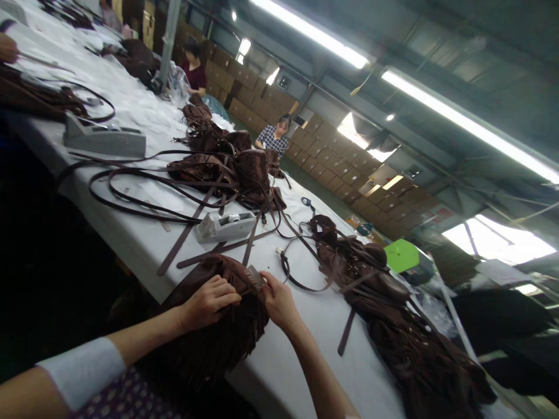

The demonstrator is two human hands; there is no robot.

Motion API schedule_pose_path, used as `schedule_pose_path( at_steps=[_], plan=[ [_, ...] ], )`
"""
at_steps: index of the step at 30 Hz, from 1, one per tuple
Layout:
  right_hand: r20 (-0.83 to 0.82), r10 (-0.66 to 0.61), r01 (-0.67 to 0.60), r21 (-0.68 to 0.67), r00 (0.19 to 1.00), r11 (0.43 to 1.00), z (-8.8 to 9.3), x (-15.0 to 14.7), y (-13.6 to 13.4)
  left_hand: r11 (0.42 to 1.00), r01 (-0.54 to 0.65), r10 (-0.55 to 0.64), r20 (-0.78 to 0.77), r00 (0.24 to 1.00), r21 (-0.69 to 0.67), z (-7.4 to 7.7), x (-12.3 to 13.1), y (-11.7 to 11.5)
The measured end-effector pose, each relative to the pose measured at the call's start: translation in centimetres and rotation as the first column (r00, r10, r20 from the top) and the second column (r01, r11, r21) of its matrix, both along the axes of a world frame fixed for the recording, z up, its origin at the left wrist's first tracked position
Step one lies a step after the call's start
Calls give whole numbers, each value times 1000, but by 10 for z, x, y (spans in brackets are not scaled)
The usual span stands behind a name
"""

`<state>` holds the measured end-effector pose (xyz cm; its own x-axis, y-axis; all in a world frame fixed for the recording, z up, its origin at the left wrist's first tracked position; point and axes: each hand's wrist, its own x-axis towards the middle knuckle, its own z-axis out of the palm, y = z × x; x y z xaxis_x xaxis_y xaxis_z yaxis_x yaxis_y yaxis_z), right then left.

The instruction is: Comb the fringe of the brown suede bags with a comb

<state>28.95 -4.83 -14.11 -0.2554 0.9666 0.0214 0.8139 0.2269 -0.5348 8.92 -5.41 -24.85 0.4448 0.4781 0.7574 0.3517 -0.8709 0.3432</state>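
Note:
A dark brown fringed bag (205, 349) lies at the table's near edge, its fringe hanging down toward my lap. With curled fingers, my left hand (209, 304) grips the bag's upper part. Just to its right, my right hand (278, 298) pinches a small flat greyish piece (255, 276) against the bag; what the piece is made of I cannot tell. Beyond the bag stands a grey tape dispenser (225, 226), with loose brown straps (186, 233) around it. A buckled strap (286, 265) curves across the white table just past my right hand.
More brown bags (251, 169) are heaped farther up the white table (323, 326), and others (406, 326) lie at right. A second tape dispenser (105, 138) is at left. Another person's hand (7, 48) shows at the left edge. Two people stand across the table before stacked cartons (332, 160).

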Motion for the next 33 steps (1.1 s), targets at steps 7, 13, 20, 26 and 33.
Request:
schedule_pose_path(
  at_steps=[7,13,20,26,33],
  plan=[
    [401,219,-219,-46,890,975,-20,-30,-16,991,14,6,149,989,-130,-10,6,10],
    [-130,70,-105,-290,989,951,-25,-21,-24,811,253,-2,430,903,-527,2,6,22],
    [-600,-217,-117,-467,770,877,13,-10,-28,815,249,-159,211,964,-523,2,10,23],
    [-522,-166,-22,-334,837,942,5,-20,-32,827,235,-136,224,965,-511,10,44,27],
    [-349,-90,20,-199,933,980,4,-37,-60,776,69,75,200,977,-627,1,74,45]
  ],
)
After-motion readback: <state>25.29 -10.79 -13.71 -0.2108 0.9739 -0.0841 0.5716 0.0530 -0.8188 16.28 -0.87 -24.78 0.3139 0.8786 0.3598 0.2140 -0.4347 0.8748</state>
